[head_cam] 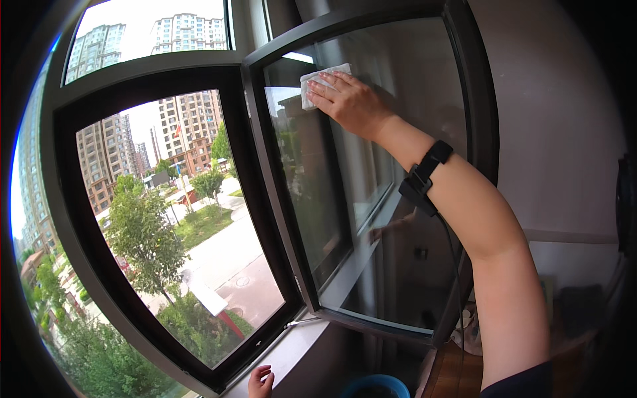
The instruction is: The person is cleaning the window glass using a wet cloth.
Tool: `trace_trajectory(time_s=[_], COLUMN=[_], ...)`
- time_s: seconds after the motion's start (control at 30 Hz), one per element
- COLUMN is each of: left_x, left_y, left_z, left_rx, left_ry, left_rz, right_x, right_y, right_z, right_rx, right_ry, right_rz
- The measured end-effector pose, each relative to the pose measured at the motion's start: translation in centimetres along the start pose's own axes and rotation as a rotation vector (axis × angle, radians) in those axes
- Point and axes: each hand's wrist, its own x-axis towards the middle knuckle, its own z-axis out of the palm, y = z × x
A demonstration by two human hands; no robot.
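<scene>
My right hand presses a folded white cloth flat against the glass pane, high on the inward-swung window sash. The fingers lie spread over the cloth. At the bottom of the view, my left hand is at the white windowsill, its fingers loosely curled with nothing visible in them. Whether it rests on the sill I cannot tell. The sash's dark frame stands at an angle to the window opening, and the pane reflects the room and the arm.
A blue basin sits below the sash. A metal window stay lies near the sill. From the black wrist strap, a thin cable hangs beside my arm. The window frame stands left, with trees and buildings outside.
</scene>
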Motion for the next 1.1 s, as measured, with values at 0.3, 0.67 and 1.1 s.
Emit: trace_trajectory(time_s=[0.3,0.67,1.1], left_x=[3.0,6.9,8.4], left_y=[-2.8,-2.9,-2.5], left_z=[0.3,1.4,3.4], left_rx=[-0.008,-0.089,-0.113], left_ry=[0.045,0.005,-0.095], left_rz=[0.09,0.055,0.134], right_x=[5.0,2.2,-6.7], right_y=[5.6,0.3,-8.8], right_z=[3.5,5.4,1.0], right_rx=[-0.105,0.034,0.162], right_ry=[-0.36,-0.2,-0.192], right_rz=[0.142,0.296,0.302])
